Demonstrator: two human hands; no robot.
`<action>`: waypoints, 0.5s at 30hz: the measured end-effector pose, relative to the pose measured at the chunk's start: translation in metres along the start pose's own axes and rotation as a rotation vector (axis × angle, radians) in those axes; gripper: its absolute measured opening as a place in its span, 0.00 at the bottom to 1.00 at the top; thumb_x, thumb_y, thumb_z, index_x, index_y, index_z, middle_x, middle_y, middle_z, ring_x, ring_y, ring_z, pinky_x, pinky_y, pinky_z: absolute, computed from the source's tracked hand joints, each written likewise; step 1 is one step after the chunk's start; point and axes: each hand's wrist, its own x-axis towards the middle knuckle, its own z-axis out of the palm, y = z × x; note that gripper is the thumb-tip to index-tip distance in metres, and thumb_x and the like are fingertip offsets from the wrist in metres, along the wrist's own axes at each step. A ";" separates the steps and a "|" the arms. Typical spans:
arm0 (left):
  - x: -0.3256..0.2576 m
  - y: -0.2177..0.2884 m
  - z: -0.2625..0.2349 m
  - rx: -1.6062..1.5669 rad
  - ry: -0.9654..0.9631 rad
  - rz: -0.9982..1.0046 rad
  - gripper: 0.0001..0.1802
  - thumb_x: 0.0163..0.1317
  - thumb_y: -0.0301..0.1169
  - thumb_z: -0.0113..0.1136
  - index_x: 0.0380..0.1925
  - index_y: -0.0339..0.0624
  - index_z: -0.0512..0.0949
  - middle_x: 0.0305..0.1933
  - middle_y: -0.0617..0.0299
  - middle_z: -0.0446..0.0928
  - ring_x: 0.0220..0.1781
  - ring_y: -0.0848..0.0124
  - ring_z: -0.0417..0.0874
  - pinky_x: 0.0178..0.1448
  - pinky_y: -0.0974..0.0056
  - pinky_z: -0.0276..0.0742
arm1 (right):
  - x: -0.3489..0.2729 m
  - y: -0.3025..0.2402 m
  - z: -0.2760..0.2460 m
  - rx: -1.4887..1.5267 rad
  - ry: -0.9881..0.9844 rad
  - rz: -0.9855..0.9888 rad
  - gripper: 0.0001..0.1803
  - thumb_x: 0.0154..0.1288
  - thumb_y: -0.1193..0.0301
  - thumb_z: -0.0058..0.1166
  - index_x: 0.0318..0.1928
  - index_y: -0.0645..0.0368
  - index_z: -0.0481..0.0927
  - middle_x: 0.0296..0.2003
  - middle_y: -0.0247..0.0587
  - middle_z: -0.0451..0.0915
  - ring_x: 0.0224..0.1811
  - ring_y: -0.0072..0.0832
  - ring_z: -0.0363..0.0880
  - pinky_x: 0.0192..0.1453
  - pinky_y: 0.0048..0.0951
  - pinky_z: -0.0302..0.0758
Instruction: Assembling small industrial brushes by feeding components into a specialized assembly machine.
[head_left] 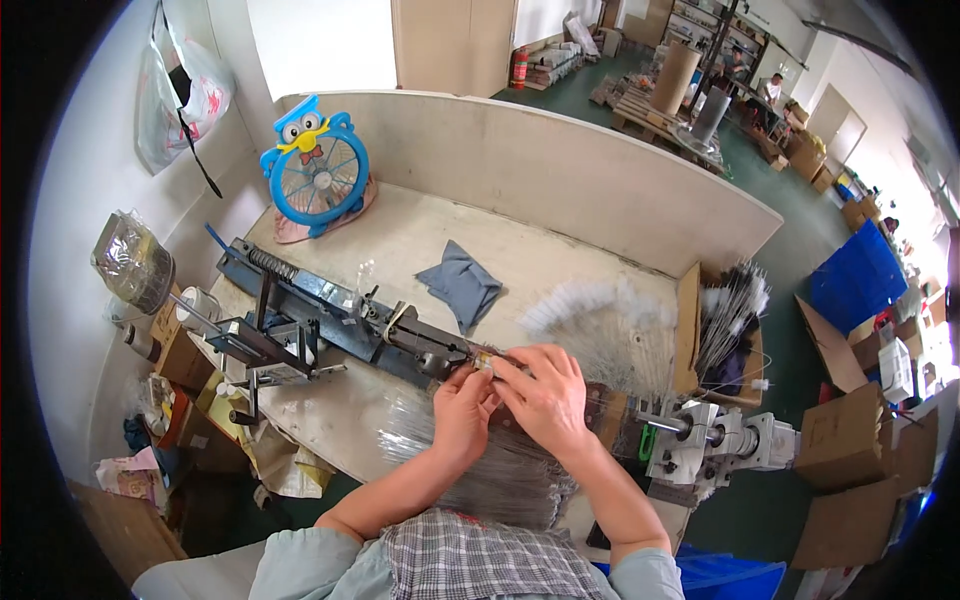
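Observation:
My left hand [463, 412] and my right hand [543, 394] meet at the right end of a long dark metal bench jig [350, 308]. Fingers of both hands are pinched together around a small piece that I cannot make out, with a yellowish bit showing at the fingertips. Beneath and in front of my hands lies a bundle of thin, clear-grey strands or wires [490, 470]. A looser spread of similar thin pieces with whitish ends [590, 315] lies beyond my right hand.
A grey cloth [462, 284] and a blue cartoon-shaped fan [320, 180] stand behind the jig. At right are a metal shaft assembly [720, 440] and a cardboard box of thin wires [735, 330]. A crank mechanism [265, 350] sits at left; a low partition [520, 160] closes the back.

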 end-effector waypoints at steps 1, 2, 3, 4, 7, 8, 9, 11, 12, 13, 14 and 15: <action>0.000 0.000 -0.001 -0.005 -0.003 0.003 0.05 0.61 0.24 0.55 0.37 0.40 0.73 0.40 0.61 0.77 0.41 0.73 0.80 0.45 0.67 0.75 | 0.000 0.001 0.000 -0.004 0.000 -0.006 0.13 0.44 0.70 0.65 0.36 0.50 0.84 0.36 0.29 0.78 0.43 0.31 0.75 0.44 0.34 0.71; 0.001 -0.001 -0.003 -0.011 -0.005 -0.013 0.05 0.61 0.25 0.54 0.38 0.40 0.74 0.40 0.61 0.77 0.42 0.73 0.80 0.46 0.67 0.75 | -0.002 0.001 0.003 -0.006 -0.024 0.003 0.13 0.46 0.70 0.63 0.36 0.49 0.83 0.36 0.29 0.78 0.44 0.31 0.74 0.44 0.34 0.71; 0.002 -0.001 -0.005 -0.018 -0.007 -0.029 0.06 0.62 0.26 0.53 0.39 0.40 0.74 0.41 0.61 0.77 0.42 0.72 0.79 0.46 0.67 0.75 | -0.002 0.001 0.004 -0.009 -0.049 0.012 0.13 0.47 0.71 0.62 0.37 0.49 0.83 0.37 0.29 0.78 0.45 0.31 0.74 0.45 0.34 0.70; 0.003 -0.001 -0.006 -0.026 -0.005 -0.020 0.06 0.62 0.26 0.53 0.39 0.40 0.74 0.41 0.61 0.77 0.42 0.72 0.79 0.46 0.67 0.75 | -0.002 0.002 0.004 -0.008 -0.053 0.000 0.13 0.47 0.71 0.62 0.37 0.49 0.83 0.37 0.29 0.78 0.45 0.31 0.74 0.45 0.34 0.70; -0.001 -0.004 -0.006 -0.065 -0.043 -0.048 0.07 0.63 0.28 0.52 0.40 0.39 0.74 0.41 0.60 0.77 0.42 0.72 0.79 0.47 0.67 0.75 | -0.005 0.002 0.000 -0.013 -0.068 0.004 0.14 0.47 0.70 0.63 0.39 0.49 0.83 0.37 0.29 0.78 0.45 0.31 0.74 0.44 0.34 0.70; -0.002 0.000 -0.004 -0.084 -0.012 -0.055 0.08 0.63 0.28 0.52 0.40 0.39 0.74 0.41 0.60 0.77 0.42 0.72 0.80 0.46 0.67 0.75 | -0.003 0.001 -0.001 0.012 -0.066 0.016 0.14 0.47 0.70 0.63 0.39 0.49 0.83 0.37 0.30 0.78 0.45 0.31 0.74 0.44 0.34 0.70; -0.002 0.002 -0.003 -0.103 0.018 -0.063 0.08 0.63 0.29 0.52 0.40 0.38 0.74 0.42 0.60 0.78 0.42 0.71 0.80 0.46 0.67 0.76 | -0.001 0.000 -0.002 0.037 -0.064 0.029 0.14 0.47 0.70 0.63 0.38 0.49 0.83 0.37 0.30 0.78 0.45 0.31 0.75 0.43 0.34 0.71; -0.002 0.003 -0.003 -0.099 0.004 -0.073 0.08 0.62 0.28 0.53 0.40 0.37 0.74 0.42 0.60 0.78 0.42 0.71 0.80 0.46 0.66 0.76 | -0.002 -0.002 -0.005 0.025 -0.058 0.041 0.13 0.47 0.70 0.64 0.37 0.51 0.84 0.37 0.31 0.79 0.44 0.32 0.75 0.45 0.35 0.71; -0.001 0.004 -0.003 -0.090 -0.011 -0.082 0.08 0.62 0.28 0.53 0.40 0.37 0.73 0.42 0.60 0.78 0.42 0.70 0.81 0.46 0.66 0.76 | -0.002 -0.003 -0.007 0.016 -0.047 0.055 0.12 0.46 0.69 0.65 0.36 0.54 0.84 0.37 0.32 0.80 0.43 0.33 0.76 0.46 0.35 0.72; -0.001 0.005 -0.002 -0.094 -0.013 -0.082 0.08 0.62 0.28 0.53 0.40 0.37 0.73 0.42 0.60 0.78 0.42 0.70 0.81 0.46 0.66 0.76 | -0.002 -0.002 -0.007 0.013 -0.048 0.052 0.12 0.46 0.69 0.65 0.36 0.54 0.84 0.37 0.32 0.80 0.43 0.33 0.76 0.46 0.35 0.72; -0.002 0.004 0.000 -0.074 -0.011 -0.074 0.09 0.62 0.27 0.53 0.40 0.37 0.73 0.42 0.59 0.78 0.42 0.70 0.81 0.46 0.66 0.76 | -0.004 0.000 -0.007 0.003 -0.055 0.052 0.12 0.46 0.69 0.65 0.35 0.54 0.84 0.37 0.32 0.80 0.43 0.33 0.76 0.46 0.35 0.72; -0.002 0.004 0.001 -0.055 -0.009 -0.065 0.09 0.61 0.27 0.54 0.41 0.37 0.73 0.41 0.59 0.78 0.42 0.70 0.81 0.47 0.66 0.77 | -0.004 0.001 -0.006 -0.007 -0.061 0.052 0.12 0.46 0.69 0.65 0.35 0.54 0.84 0.37 0.32 0.80 0.44 0.33 0.76 0.47 0.35 0.72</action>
